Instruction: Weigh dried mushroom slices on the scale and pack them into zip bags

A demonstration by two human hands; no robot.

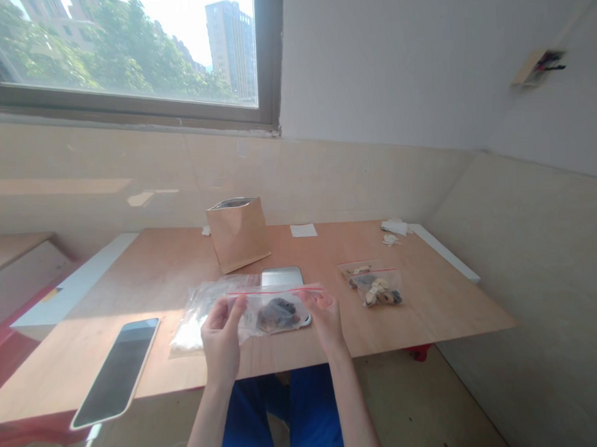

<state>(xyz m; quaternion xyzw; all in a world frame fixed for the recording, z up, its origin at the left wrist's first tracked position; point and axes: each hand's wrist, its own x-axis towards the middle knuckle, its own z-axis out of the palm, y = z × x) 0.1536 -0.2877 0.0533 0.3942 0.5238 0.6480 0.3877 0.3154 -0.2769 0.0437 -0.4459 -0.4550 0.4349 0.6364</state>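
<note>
Both my hands hold up a small clear zip bag [276, 311] with a red seal line and dark pieces inside, just above the table's near edge. My left hand [222, 341] pinches the bag's left end near the top. At the right end, my right hand [326, 319] has its fingers closed on the bag. Behind the bag lies a small metal scale [282, 276], partly hidden. Under my left hand sits a pile of empty clear bags [196, 315].
A brown paper pouch [238, 233] stands open at the table's middle back. A second filled zip bag [376, 286] lies to the right. A phone [119, 369] rests at the near left. White paper [303, 230] and scraps [393, 229] lie by the wall. The wooden table [433, 310] ends at right.
</note>
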